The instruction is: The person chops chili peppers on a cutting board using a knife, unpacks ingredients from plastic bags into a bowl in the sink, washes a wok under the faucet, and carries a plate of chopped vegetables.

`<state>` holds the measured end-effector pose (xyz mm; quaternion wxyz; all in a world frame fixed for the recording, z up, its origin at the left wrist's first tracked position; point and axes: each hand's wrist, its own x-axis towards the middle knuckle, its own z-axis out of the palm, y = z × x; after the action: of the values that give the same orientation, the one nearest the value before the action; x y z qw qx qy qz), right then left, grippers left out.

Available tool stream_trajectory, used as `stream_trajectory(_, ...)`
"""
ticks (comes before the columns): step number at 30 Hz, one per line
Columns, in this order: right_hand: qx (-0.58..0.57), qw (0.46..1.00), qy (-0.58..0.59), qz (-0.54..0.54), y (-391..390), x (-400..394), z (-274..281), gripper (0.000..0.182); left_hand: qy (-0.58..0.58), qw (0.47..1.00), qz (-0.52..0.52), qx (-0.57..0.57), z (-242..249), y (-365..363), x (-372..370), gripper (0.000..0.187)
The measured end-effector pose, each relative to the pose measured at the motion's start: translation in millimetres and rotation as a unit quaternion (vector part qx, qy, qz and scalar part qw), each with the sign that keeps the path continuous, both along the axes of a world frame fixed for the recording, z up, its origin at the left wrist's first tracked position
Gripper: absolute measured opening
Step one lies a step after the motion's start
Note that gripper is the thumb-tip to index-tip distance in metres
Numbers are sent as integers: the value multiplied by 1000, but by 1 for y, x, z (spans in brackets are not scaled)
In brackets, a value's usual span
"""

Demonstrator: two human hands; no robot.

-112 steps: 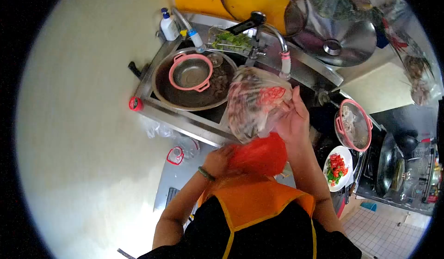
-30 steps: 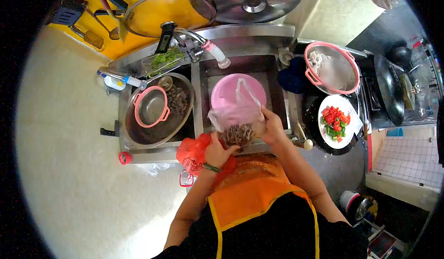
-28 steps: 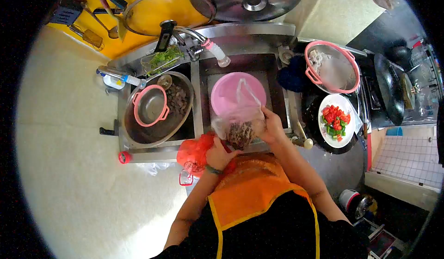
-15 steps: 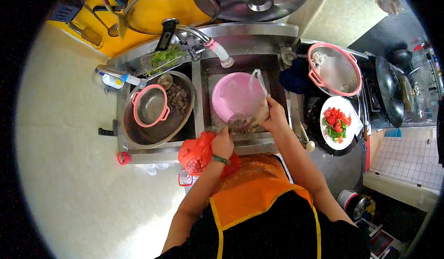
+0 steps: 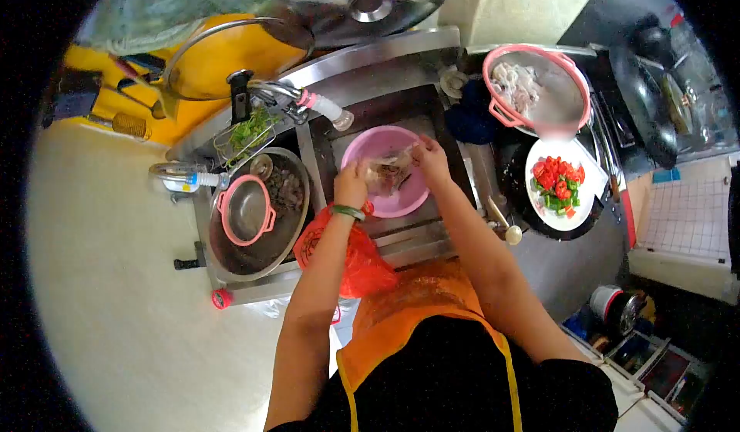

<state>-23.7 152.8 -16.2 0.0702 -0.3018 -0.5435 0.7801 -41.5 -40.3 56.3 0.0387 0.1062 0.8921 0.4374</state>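
A clear plastic bag [image 5: 391, 171] with dark brownish food in it stretches between my two hands, above the pink basin [image 5: 379, 134] in the right sink bowl. My left hand [image 5: 351, 186], with a green bangle at its wrist, is closed on the bag's left end. The opposite end is pinched in my right hand [image 5: 432, 162]. What exactly the food is, I cannot make out. Below my left forearm, a red plastic bag [image 5: 358, 266] hangs over the sink's front edge.
A large metal bowl [image 5: 231, 264] in the left sink holds a pink-rimmed strainer [image 5: 271, 218] and dark pieces of food. Faucets [image 5: 327, 108] reach over the sinks. To the right are a pink-handled colander [image 5: 583, 85] and a white plate [image 5: 546, 215] with chopped red and green peppers.
The clear bag has moved up over the middle of the pink basin and is drawn out sideways. My left hand has risen from the sink's front edge. The camera view has tilted.
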Motion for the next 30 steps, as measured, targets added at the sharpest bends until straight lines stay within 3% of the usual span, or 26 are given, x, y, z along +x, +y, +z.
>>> stream_trajectory(3,152,986,-59,28,-2,26,21,38,35,999,-12,-21,8,-2,-16,40)
stream_trajectory(5,272,959,29,-74,-13,39,12,39,-10,1000,-17,23,21,2,-24,41)
stream_trajectory(6,329,934,71,-122,-20,45,7,40,-92,996,-5,17,34,3,-24,35)
stream_trajectory(9,310,945,25,-104,-34,59,-12,44,-144,987,-22,72,29,0,-31,29)
stream_trajectory(12,253,967,-25,-18,-36,45,-16,48,-42,994,-69,78,14,-3,-35,23)
stream_trajectory(15,197,975,-2,106,-33,22,-40,49,-76,985,-92,127,7,-9,-37,21)
stream_trajectory(17,192,965,-11,178,-34,16,-26,44,-93,982,-88,141,20,-10,-34,20)
stream_trajectory(20,24,995,-29,98,-43,12,-18,37,-124,973,-77,177,27,-18,-29,20)
stream_trajectory(23,37,978,-68,196,-41,14,-6,31,-136,966,-49,216,15,-28,-33,19)
stream_trajectory(24,89,984,-46,146,-42,12,-18,30,-137,963,-34,228,10,-35,-34,18)
stream_trajectory(26,191,981,-1,44,-39,5,-47,29,-47,990,-12,135,17,-44,-30,19)
stream_trajectory(28,390,916,5,91,-22,5,-53,24,41,999,-2,12,8,-54,-30,22)
stream_trajectory(29,483,868,9,112,-18,6,-50,22,31,999,16,-25,8,-57,-24,23)
stream_trajectory(30,408,905,-39,110,-18,6,2,22,25,997,35,-58,10,-57,-20,24)
